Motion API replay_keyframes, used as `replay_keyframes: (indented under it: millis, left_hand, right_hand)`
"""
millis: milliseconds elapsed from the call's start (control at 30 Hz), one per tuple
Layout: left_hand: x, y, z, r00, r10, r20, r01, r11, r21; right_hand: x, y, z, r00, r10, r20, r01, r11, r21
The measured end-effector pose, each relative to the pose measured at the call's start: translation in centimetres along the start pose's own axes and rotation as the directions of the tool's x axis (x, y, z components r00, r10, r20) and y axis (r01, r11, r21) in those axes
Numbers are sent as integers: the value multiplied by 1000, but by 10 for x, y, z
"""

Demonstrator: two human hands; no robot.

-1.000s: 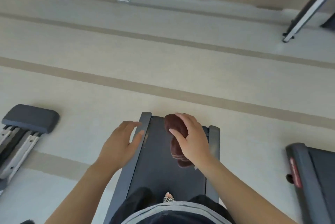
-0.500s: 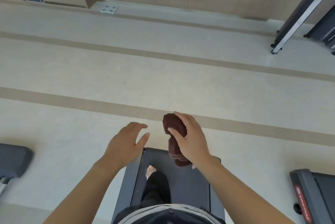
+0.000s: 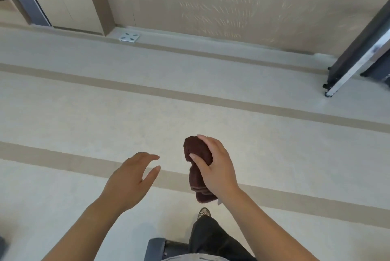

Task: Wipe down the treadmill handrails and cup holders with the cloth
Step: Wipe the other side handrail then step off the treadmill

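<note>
Treadmill slipped nearly from view; right hand grips bunched maroon cloth.

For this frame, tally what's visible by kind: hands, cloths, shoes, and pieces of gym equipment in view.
Hands: 2, an empty open left hand and a right hand closed on the cloth
Cloths: 1, a dark brown bunched terry cloth
Shoes: 1, a patterned shoe tip
Gym equipment: 2, a grey treadmill end and a black-and-silver machine frame
Total: 6
</note>
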State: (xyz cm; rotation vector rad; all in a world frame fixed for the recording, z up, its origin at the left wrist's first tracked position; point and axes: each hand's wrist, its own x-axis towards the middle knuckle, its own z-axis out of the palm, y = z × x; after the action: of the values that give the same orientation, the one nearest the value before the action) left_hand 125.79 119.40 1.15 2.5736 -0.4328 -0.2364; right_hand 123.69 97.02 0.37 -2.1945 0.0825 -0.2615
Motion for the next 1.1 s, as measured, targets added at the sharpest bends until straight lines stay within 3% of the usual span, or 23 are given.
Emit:
replay_keyframes:
  millis: [200, 400, 567, 700, 800, 1100]
  left_hand:
    - [182, -58, 15, 993, -56, -108, 60, 998, 35]
    - [398, -133, 62, 976, -80, -204, 74, 997, -37]
    - [504, -185, 1, 965, -186, -183, 180, 982, -50]
    - [603, -249, -47, 933, -244, -263, 235, 970, -66]
    - [690, -303, -72, 927, -240, -286, 234, 971, -57]
    - [930, -427, -166, 968, -195, -155, 197, 980, -4]
  right_hand:
    - [182, 71, 62, 998, -54, -6, 55, 997, 60]
    - [394, 166, 154, 987, -158, 32, 154, 983, 102]
    - [530, 154, 200, 984, -143, 110, 130, 985, 118]
    - [649, 137, 260, 971, -184, 154, 164, 977, 133]
    - [741, 129, 314, 964, -224, 146, 205, 969, 134]
    - [989, 113, 427, 978, -167, 123, 156, 983, 98]
